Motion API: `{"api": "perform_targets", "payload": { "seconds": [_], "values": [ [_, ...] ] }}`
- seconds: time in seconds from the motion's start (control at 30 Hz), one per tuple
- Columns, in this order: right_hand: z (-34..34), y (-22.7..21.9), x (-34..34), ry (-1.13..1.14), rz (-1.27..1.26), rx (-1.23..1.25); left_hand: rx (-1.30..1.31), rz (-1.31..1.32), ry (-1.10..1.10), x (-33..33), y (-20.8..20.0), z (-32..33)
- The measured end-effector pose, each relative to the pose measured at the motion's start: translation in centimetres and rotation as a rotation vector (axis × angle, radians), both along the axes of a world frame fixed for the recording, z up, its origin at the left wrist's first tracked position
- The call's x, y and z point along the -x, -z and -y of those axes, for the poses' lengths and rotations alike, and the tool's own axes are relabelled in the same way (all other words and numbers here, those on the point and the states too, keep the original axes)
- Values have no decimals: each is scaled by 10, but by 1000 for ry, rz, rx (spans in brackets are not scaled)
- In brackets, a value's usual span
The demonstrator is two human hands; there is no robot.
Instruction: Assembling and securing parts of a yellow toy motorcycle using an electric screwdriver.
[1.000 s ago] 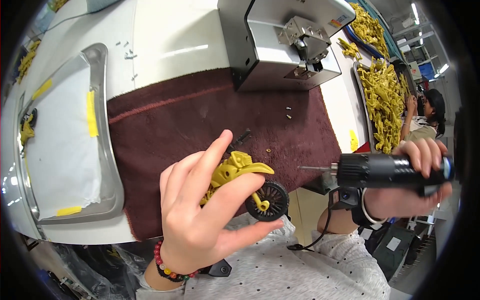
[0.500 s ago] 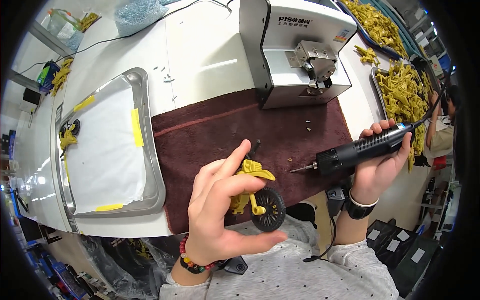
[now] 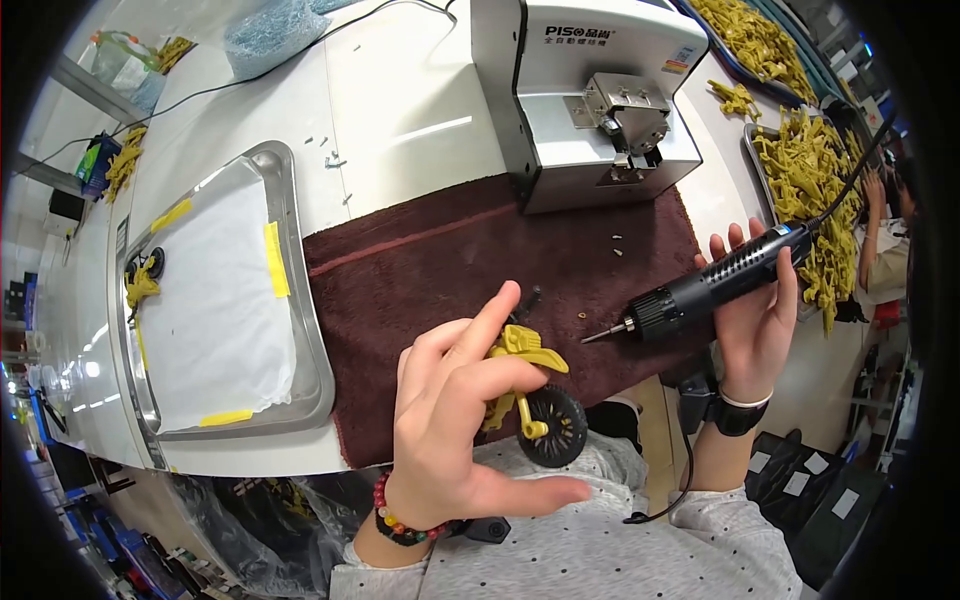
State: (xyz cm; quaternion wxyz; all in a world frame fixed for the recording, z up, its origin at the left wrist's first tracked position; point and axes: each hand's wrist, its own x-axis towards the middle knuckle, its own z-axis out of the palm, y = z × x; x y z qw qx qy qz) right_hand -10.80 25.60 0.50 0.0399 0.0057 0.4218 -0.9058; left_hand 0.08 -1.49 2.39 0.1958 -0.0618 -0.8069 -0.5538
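Note:
My left hand (image 3: 450,420) holds a yellow toy motorcycle (image 3: 528,345) over the near edge of the brown cloth. Its black spoked wheel (image 3: 553,425) shows below my bent fingers; the index finger points up along the toy and the thumb sticks out beneath the wheel. Part of the toy's body is hidden behind the fingers. On the right, a black electric screwdriver (image 3: 705,290) lies between the thumb and loosely stretched fingers of my right hand (image 3: 755,325). Its bit points left, above the cloth, near a small brass-coloured piece (image 3: 582,315).
A silver screw-feeding machine (image 3: 600,130) stands at the back of the brown cloth (image 3: 410,260). Left lies a paper-lined metal tray (image 3: 318,370) with another small toy motorcycle (image 3: 143,285). Loose screws (image 3: 335,162) lie behind it. Yellow parts (image 3: 800,180) fill trays at right, near another person's arm.
My left hand has shifted slightly right with the toy motorcycle. The fingers of my right hand have loosened and straightened around the screwdriver, whose bit stays in nearly the same place.

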Motion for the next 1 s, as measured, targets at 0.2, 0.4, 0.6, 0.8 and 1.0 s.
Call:
{"api": "perform_targets", "payload": {
  "seconds": [0.2, 0.4, 0.6, 0.8, 1.0],
  "values": [
    [5, 5, -3, 49, -20, 33, 226, -63, -49, 2, 18, 0],
    [8, 7, -5, 115, -21, 29, 447, -69, -49, 7, 24, -8],
    [10, 7, -6, 157, -40, 41, 486, -46, -62, 14, 19, -13],
    [21, 6, -9, 290, -60, 142, 580, 13, -81, 19, 17, -20],
    [25, -6, -14, 339, -128, 250, 691, 140, -96, 21, 15, -27]
  ]
}}
